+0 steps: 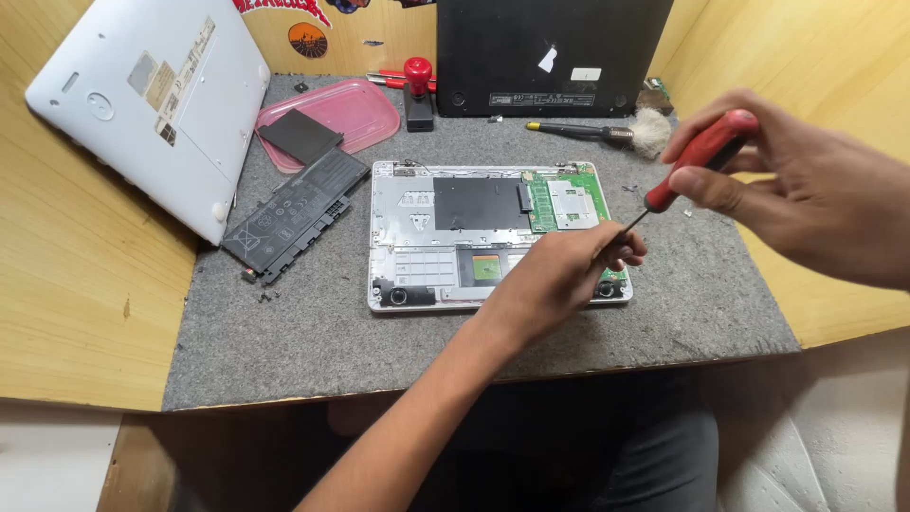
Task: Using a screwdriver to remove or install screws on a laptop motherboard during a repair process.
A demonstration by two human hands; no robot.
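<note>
While my right hand (pixel 796 190) closes around the red handle of the screwdriver (pixel 684 175), I judge the step in hand to be working a screw near the lower right corner of the opened laptop base (pixel 417 237); the thin shaft slants down toward seven o'clock from the handle, and its tip is hidden under my left hand (pixel 569 270), so I cannot tell whether it sits in a screw; my left hand is curled nearly shut, fingertips pinched about the shaft just above the base's edge, steadying it; the base lies at the middle of the grey table (pixel 284 341), its green circuit board (pixel 569 199) toward one o'clock; a black battery pack (pixel 294 213) lies apart at nine o'clock, a pink tray (pixel 365 109) at eleven, a brush (pixel 607 133) at one; the next move, as I judge it, calls for keeping the tip seated and upright pressure while the handle turns, lest it slip onto the board.
</note>
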